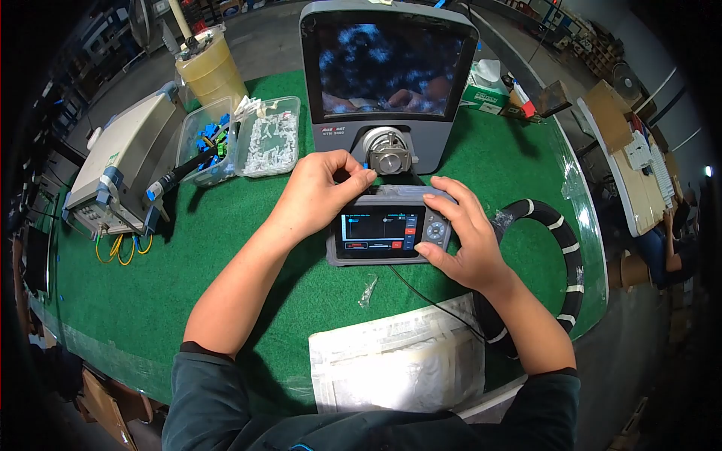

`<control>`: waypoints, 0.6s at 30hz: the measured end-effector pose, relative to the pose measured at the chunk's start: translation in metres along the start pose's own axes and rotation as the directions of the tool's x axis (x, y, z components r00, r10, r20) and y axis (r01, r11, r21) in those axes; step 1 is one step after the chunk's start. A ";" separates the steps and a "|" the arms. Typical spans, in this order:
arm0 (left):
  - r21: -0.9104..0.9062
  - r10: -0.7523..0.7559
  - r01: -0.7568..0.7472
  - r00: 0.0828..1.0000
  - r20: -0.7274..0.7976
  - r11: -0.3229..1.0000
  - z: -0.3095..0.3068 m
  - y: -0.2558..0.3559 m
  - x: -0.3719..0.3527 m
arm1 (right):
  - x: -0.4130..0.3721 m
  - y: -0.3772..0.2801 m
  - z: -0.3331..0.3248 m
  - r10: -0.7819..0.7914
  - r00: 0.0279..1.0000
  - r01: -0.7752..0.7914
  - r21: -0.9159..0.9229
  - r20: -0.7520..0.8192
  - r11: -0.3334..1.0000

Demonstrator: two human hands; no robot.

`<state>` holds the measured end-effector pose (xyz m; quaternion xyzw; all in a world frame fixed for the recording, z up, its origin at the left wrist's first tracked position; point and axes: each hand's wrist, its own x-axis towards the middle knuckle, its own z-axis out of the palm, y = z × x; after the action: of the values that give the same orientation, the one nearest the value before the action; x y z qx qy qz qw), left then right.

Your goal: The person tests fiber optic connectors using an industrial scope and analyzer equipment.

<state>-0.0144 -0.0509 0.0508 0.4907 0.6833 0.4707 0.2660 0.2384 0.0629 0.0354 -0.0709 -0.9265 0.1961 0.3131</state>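
Note:
My left hand is closed at the top left edge of a grey handheld device, thumb and index finger pinched together. A small blue piece shows just above the fingertips; whatever lies between them is too small to name. The device has a lit screen and a round keypad. My right hand grips its right end, fingers over the top and thumb on the front. Behind the device stands a large dark monitor unit with a round metal fixture at its base, close to the left fingertips.
Two clear trays hold blue and green connectors and white caps. A bench instrument stands left, near a yellowish container. A black-and-white cable loop lies right. A taped white sheet lies in front. Another person sits far right.

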 end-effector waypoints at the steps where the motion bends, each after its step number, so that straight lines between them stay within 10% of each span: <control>1: 0.002 0.018 -0.018 1.000 -0.004 1.000 0.000 -0.002 0.001 | 0.000 0.000 0.000 -0.004 1.000 0.004 0.003 -0.004 1.000; 18: 0.002 0.007 -0.007 1.000 -0.001 1.000 0.000 -0.003 0.002 | 0.001 -0.001 0.000 0.013 1.000 -0.013 -0.009 0.000 1.000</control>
<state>-0.0164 -0.0495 0.0485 0.4933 0.6822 0.4711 0.2633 0.2375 0.0620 0.0363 -0.0781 -0.9270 0.1938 0.3115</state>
